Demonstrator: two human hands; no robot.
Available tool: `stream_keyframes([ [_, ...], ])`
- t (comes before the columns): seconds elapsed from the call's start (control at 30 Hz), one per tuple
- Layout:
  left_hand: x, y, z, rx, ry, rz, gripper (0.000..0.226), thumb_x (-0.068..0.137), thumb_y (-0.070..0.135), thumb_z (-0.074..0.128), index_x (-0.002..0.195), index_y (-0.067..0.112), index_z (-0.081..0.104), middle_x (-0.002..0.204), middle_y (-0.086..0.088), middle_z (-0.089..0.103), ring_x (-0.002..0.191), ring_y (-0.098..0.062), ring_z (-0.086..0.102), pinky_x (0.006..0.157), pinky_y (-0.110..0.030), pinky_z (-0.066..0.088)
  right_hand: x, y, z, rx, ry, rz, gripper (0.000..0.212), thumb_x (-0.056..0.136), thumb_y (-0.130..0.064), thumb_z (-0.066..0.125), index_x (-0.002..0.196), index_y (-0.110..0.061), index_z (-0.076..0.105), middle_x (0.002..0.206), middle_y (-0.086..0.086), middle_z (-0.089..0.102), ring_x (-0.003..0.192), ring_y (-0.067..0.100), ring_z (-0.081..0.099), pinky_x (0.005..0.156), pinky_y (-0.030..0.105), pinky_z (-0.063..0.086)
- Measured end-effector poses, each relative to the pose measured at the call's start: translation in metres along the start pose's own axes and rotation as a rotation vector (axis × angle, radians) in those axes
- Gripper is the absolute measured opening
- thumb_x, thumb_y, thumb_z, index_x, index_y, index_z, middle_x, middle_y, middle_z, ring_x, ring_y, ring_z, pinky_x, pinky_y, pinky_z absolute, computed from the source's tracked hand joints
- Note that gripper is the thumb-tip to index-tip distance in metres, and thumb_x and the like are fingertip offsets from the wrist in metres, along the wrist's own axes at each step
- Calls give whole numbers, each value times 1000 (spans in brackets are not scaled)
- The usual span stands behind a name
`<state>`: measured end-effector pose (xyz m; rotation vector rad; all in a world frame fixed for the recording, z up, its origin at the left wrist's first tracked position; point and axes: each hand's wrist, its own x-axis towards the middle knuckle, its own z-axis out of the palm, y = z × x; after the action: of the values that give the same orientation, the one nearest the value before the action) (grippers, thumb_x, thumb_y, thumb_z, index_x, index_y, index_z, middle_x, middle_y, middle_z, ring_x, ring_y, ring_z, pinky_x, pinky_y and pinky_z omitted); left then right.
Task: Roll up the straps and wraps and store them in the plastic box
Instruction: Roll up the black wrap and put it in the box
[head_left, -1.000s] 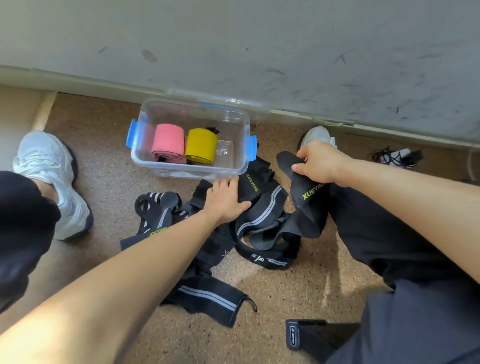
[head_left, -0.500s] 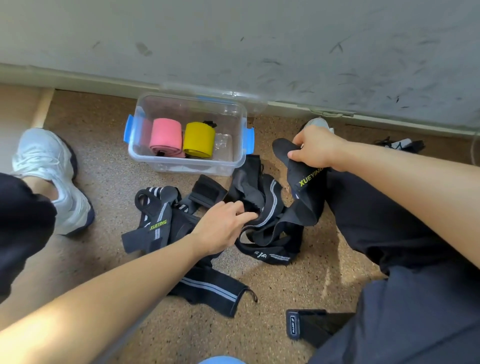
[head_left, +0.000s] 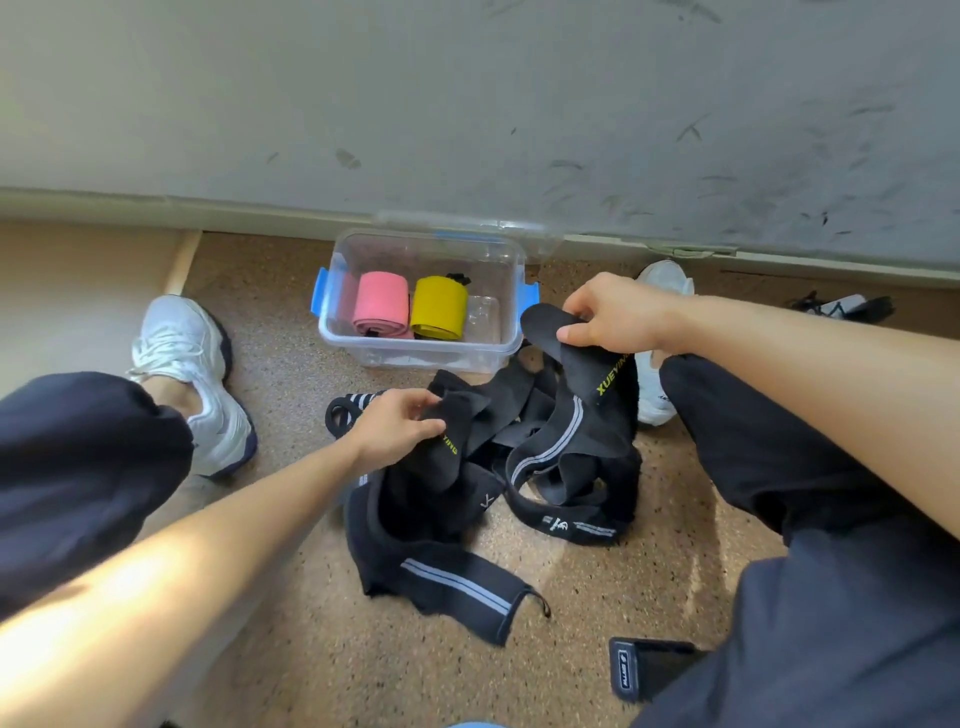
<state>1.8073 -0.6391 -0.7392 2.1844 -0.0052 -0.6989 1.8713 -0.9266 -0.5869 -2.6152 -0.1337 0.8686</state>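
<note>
Black elastic all over the speckled floor (head_left: 311, 649) in the head view: a tangled heap of black wraps (head_left: 566, 467) lies between the person's knees, directly under both sets of fingers. The right hand (head_left: 613, 317) is up off the floor, its fingers (head_left: 579, 306) clamped on the rounded end of a wrap with yellow lettering (head_left: 597, 374), whose length trails down from those fingers into the heap. The left hand (head_left: 400, 431) works lower, fingers (head_left: 421, 402) curled round and pinching another black end (head_left: 457, 441) just above the pile. Whether the two hands hold two ends of one wrap or two separate pieces, the tangle hides.

The plastic box (head_left: 426, 358) stands open just beyond the left fingers and beside the right ones. Inside it, a pink roll (head_left: 381, 304) and a yellow roll (head_left: 440, 306) sit side by side, with bare space to the yellow one's right.

So two rolls are stored and the black wraps are all loose. The step in hand looks like separation: picking one wrap out of the knot before any rolling starts. The next move likely calls for drawing that lettered wrap clear without dragging its neighbours along, straightening it between the fingers, then winding it tightly from one end so it fits the free space in the box.
</note>
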Motion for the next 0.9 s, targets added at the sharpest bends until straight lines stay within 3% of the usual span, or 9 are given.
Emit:
stream_keyframes([
  [0.17, -11, 47, -37, -101, -122, 140, 11, 100, 14, 66, 108, 18, 72, 100, 2, 70, 89, -2, 63, 92, -24, 49, -6, -6, -8, 126, -18, -51, 44, 101, -35, 61, 92, 8, 64, 78, 9, 56, 71, 19, 49, 68, 33, 42],
  [0.33, -33, 96, -92, -29, -174, 241, 14, 102, 21, 62, 110, 18, 73, 103, -11, 72, 93, -8, 64, 91, -31, 51, -27, -27, -32, 176, 63, -165, 52, 96, -48, 64, 68, -7, 49, 66, 7, 35, 57, 17, 32, 58, 30, 28],
  [0.43, -54, 125, -122, 31, -182, 305, 14, 102, 22, 62, 106, 24, 75, 105, -10, 73, 95, -13, 65, 90, -33, 51, -43, -41, -48, 341, 70, -313, 54, 94, -45, 69, 74, 4, 56, 66, 7, 45, 61, 24, 40, 64, 33, 35],
  [0.5, -70, 141, -138, 52, -203, 341, 16, 103, 24, 61, 111, 23, 75, 109, -8, 75, 103, -19, 68, 97, -36, 51, -53, -56, -53, 451, -3, -429, 32, 95, -37, 69, 93, -5, 75, 88, 2, 72, 81, 25, 67, 83, 36, 53],
  [0.6, -88, 159, -150, -24, -209, 393, 20, 101, 27, 63, 115, 18, 75, 116, -14, 74, 111, -27, 69, 104, -43, 50, -63, -77, -45, 537, -130, -540, 22, 98, -23, 66, 115, -14, 76, 122, -2, 74, 114, 15, 69, 103, 28, 52],
  [0.7, -94, 164, -150, -124, -178, 415, 16, 97, 32, 67, 107, 23, 76, 107, -20, 73, 98, -19, 65, 100, -44, 50, -63, -85, -33, 503, -136, -534, 16, 100, -20, 65, 90, -14, 77, 82, -8, 75, 74, 6, 66, 74, 18, 52],
  [0.77, -92, 157, -148, -129, -154, 405, 19, 95, 37, 66, 107, 26, 76, 98, -21, 67, 92, -20, 58, 92, -41, 44, -61, -83, -32, 494, -103, -515, 30, 99, -19, 65, 70, -20, 70, 61, -13, 63, 58, 2, 54, 61, 14, 43],
  [0.83, -88, 145, -147, -109, -203, 347, 32, 92, 47, 66, 113, 24, 74, 110, -21, 68, 103, -22, 63, 102, -41, 42, -61, -78, -35, 499, -62, -501, 29, 99, -19, 66, 71, -15, 70, 63, -10, 63, 60, 4, 54, 63, 15, 43],
  [0.9, -86, 133, -149, -43, -315, 254, 61, 89, 62, 66, 118, 8, 69, 119, -19, 68, 112, -30, 64, 113, -55, 40, -61, -72, -39, 523, -20, -483, 24, 98, -18, 66, 76, -13, 73, 70, -5, 68, 65, 5, 58, 67, 17, 47],
])
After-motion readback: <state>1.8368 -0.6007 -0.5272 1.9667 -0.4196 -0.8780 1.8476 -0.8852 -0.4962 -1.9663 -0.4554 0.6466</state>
